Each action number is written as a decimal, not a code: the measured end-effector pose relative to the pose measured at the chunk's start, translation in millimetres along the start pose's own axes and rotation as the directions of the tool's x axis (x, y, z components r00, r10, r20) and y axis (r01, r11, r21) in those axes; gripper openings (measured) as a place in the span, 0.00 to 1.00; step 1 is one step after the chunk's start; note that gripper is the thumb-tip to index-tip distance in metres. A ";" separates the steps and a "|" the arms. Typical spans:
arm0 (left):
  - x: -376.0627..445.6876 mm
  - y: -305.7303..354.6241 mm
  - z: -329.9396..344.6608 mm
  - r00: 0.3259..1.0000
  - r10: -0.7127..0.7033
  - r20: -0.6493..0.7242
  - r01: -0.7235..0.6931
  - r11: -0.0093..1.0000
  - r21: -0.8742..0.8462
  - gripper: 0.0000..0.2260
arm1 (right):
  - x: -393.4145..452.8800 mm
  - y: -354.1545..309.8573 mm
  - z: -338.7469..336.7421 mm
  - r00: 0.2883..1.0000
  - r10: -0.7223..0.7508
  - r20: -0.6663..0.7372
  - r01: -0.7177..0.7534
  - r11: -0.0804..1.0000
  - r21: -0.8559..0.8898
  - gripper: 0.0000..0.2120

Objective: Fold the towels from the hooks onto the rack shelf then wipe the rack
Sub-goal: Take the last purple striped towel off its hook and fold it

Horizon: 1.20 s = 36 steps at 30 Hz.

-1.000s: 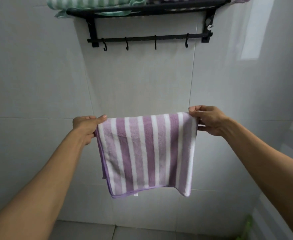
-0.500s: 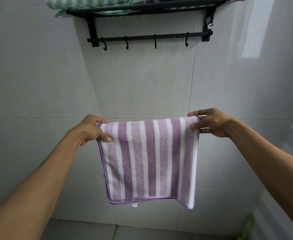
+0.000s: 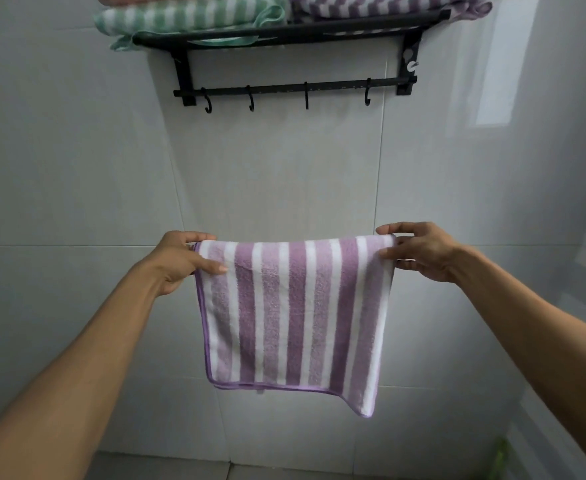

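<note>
A purple and white striped towel (image 3: 295, 313) hangs folded in front of me, held level by its top edge. My left hand (image 3: 180, 261) pinches the top left corner, thumb on the front. My right hand (image 3: 419, 251) pinches the top right corner. High on the wall is a black rack (image 3: 291, 31) with a hook bar (image 3: 295, 89) below it; its hooks are bare. On the rack shelf lie a folded green striped towel (image 3: 187, 13) at the left and a folded purple striped towel (image 3: 381, 5) at the right.
White tiled walls (image 3: 77, 168) surround me, meeting in a corner at the right. Grey floor tiles (image 3: 180, 469) show at the bottom. Something green (image 3: 499, 459) sits low at the right, blurred.
The towel and both hands have sunk slightly and my view has tilted up, showing more of the shelf. My left thumb has shifted onto the towel's front.
</note>
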<state>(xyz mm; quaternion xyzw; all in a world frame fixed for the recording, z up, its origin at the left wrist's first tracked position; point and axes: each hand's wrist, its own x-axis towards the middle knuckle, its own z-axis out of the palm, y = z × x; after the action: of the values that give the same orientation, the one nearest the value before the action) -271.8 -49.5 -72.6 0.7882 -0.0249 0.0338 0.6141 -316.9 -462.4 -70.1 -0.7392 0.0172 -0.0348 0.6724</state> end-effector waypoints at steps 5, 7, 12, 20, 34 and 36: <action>6.7 -9.0 3.2 0.998 0.041 -0.053 -0.022 0.949 0.316 0.24 | 4.1 9.0 -0.4 1.000 -0.020 -0.004 0.017 0.941 -0.339 0.21; 9.5 -14.1 2.5 0.995 0.064 -0.082 -0.024 0.910 0.414 0.15 | 6.0 11.6 1.9 1.000 -0.011 -0.021 0.000 0.886 -0.463 0.12; 5.7 -16.8 -4.2 0.998 0.046 -0.031 -0.031 0.931 0.363 0.10 | 3.4 18.1 -4.9 0.995 0.085 0.049 -0.064 0.941 -0.334 0.07; -12.3 3.1 -6.8 0.995 0.102 -0.020 -0.103 0.945 -0.311 0.32 | -3.8 2.6 -1.5 0.994 -0.026 0.108 0.028 1.000 -0.012 0.21; -25.8 -67.1 -14.3 0.963 -0.251 0.099 0.269 0.885 -0.379 0.22 | -18.5 96.2 30.7 0.927 0.222 0.303 -0.289 0.937 0.196 0.39; -29.4 -68.5 -16.1 0.955 -0.245 0.167 0.292 0.880 -0.376 0.14 | -19.3 95.0 36.2 0.919 0.213 0.331 -0.311 0.908 0.280 0.30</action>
<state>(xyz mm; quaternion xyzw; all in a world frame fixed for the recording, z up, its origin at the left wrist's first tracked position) -296.0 -17.3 -137.4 0.6439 0.0432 -0.1027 0.7570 -331.4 -434.2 -168.6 -0.6048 0.0115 0.1645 0.7791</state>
